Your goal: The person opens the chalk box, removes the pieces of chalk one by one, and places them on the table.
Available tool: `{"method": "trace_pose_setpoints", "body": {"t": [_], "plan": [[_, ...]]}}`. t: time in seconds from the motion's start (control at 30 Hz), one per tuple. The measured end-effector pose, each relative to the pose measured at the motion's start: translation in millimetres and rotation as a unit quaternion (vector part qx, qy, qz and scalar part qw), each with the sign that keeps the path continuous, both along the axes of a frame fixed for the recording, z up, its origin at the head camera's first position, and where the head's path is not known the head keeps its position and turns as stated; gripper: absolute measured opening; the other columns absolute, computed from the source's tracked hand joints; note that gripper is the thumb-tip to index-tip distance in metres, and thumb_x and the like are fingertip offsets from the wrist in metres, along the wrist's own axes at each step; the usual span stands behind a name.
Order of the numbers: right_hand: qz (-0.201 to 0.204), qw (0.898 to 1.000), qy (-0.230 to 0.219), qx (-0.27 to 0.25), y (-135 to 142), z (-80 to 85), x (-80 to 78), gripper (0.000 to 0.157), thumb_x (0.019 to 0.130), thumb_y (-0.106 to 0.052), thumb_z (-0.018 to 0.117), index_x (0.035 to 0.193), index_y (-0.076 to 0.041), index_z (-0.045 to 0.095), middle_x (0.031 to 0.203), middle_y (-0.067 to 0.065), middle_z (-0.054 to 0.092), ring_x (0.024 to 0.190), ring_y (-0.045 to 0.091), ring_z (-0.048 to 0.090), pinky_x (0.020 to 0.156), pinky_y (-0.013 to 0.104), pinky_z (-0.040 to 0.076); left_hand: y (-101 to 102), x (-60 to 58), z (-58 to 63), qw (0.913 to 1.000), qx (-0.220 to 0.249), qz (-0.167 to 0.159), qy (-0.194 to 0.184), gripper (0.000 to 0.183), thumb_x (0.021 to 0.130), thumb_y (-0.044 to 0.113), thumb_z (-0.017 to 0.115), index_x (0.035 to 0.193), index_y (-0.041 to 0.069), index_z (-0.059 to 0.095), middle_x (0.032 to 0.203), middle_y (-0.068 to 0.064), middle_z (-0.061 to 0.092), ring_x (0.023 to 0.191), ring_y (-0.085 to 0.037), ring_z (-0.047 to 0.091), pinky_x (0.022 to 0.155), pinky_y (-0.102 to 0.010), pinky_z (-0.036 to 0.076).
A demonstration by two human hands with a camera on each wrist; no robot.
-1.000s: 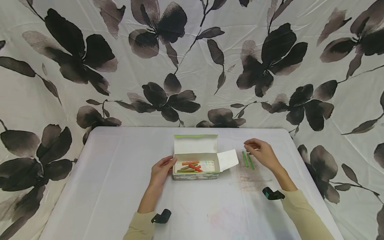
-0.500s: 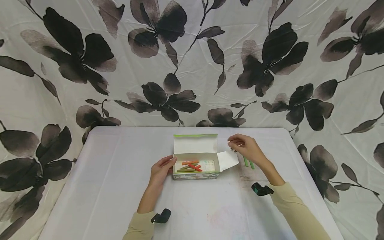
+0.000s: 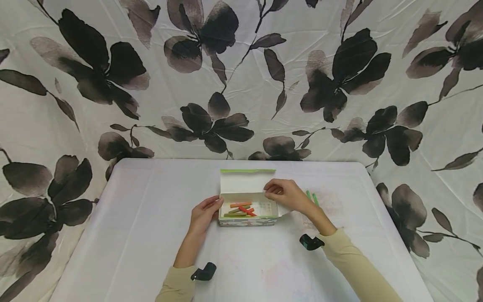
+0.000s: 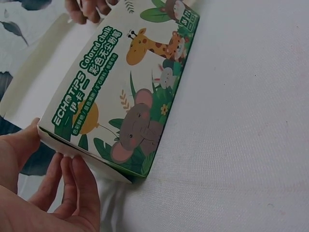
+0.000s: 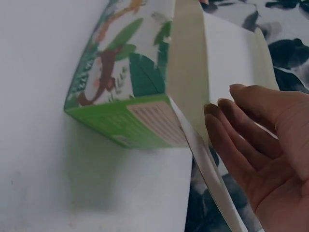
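Note:
A cardboard box of colored chalk [image 3: 247, 223], printed with animals, stands with its lid raised in the head view. Inside lie several chalk sticks [image 3: 240, 205] in orange, red and olive green. My left hand [image 3: 203, 216] holds the box's left end, thumb at the top edge and fingers against the side in the left wrist view. Over the box's right end is my right hand [image 3: 288, 195], fingers loosely bent. No chalk shows between its thumb and fingers [image 5: 227, 128] in the right wrist view. The right side flap [image 5: 207, 169] stands out beneath that hand.
Two green chalk sticks [image 3: 315, 199] lie on the white-covered table [image 3: 151, 188] right of the box, close to the right wrist. Faint reddish smudges [image 3: 328, 205] mark the cloth there. A floral curtain [image 3: 264, 84] hangs behind the table.
My right hand has moved left from above the green chalk sticks to the box's right end. The left hand stays at the box, and the chalk inside looks the same.

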State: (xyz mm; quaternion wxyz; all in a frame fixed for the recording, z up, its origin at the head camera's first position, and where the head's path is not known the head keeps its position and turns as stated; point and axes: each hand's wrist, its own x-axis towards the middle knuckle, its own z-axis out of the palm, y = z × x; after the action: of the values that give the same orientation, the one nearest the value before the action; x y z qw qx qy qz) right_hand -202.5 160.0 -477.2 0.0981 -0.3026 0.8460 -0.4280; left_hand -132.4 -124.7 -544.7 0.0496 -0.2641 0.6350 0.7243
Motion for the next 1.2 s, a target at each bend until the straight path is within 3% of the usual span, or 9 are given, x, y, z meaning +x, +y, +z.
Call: {"method": "trace_pose_setpoints", "body": {"t": [0.33, 0.6, 1.0, 1.2], "plan": [[0.069, 0.997, 0.013, 0.041, -27, -17.0, 0.8, 0.018, 0.094, -0.003, 0.074, 0.108, 0.007, 0.070, 0.095, 0.010, 0.073, 0.087, 0.018, 0.070, 0.078, 0.026, 0.057, 0, 1.4, 2.7, 1.0000, 0.002, -0.009, 0.002, 0.048, 0.090, 0.027, 0.083, 0.129, 0.005, 0.067, 0.105, -0.003, 0.070, 0.093, -0.019, 0.068, 0.070, -0.020, 0.053], [0.122, 0.990, -0.002, 0.068, -43, -27.0, 1.8, 0.014, 0.093, 0.005, 0.071, 0.107, 0.008, 0.069, 0.095, 0.017, 0.074, 0.086, 0.021, 0.072, 0.075, 0.023, 0.057, 0, 2.0, 3.6, 0.9999, 0.007, -0.007, 0.004, 0.051, 0.089, 0.028, 0.084, 0.130, 0.002, 0.067, 0.103, -0.003, 0.070, 0.090, -0.018, 0.069, 0.071, -0.021, 0.054], [0.113, 0.984, 0.004, 0.138, -60, -35.3, 4.0, 0.017, 0.086, 0.006, 0.078, 0.102, 0.004, 0.071, 0.091, 0.011, 0.072, 0.081, 0.017, 0.067, 0.072, 0.020, 0.053, 2, 2.5, 5.8, 0.9999, 0.011, -0.005, 0.009, 0.052, 0.089, 0.028, 0.084, 0.131, 0.002, 0.066, 0.101, -0.002, 0.070, 0.088, -0.015, 0.068, 0.069, -0.019, 0.053], [0.121, 0.982, 0.003, 0.142, -60, -33.0, 3.3, 0.014, 0.088, 0.007, 0.075, 0.101, 0.003, 0.072, 0.091, 0.011, 0.072, 0.080, 0.016, 0.067, 0.072, 0.021, 0.053, 1, 1.9, 2.9, 0.9999, 0.010, -0.003, 0.007, 0.051, 0.089, 0.027, 0.084, 0.130, 0.002, 0.067, 0.102, -0.003, 0.071, 0.087, -0.015, 0.068, 0.069, -0.020, 0.053]]}}
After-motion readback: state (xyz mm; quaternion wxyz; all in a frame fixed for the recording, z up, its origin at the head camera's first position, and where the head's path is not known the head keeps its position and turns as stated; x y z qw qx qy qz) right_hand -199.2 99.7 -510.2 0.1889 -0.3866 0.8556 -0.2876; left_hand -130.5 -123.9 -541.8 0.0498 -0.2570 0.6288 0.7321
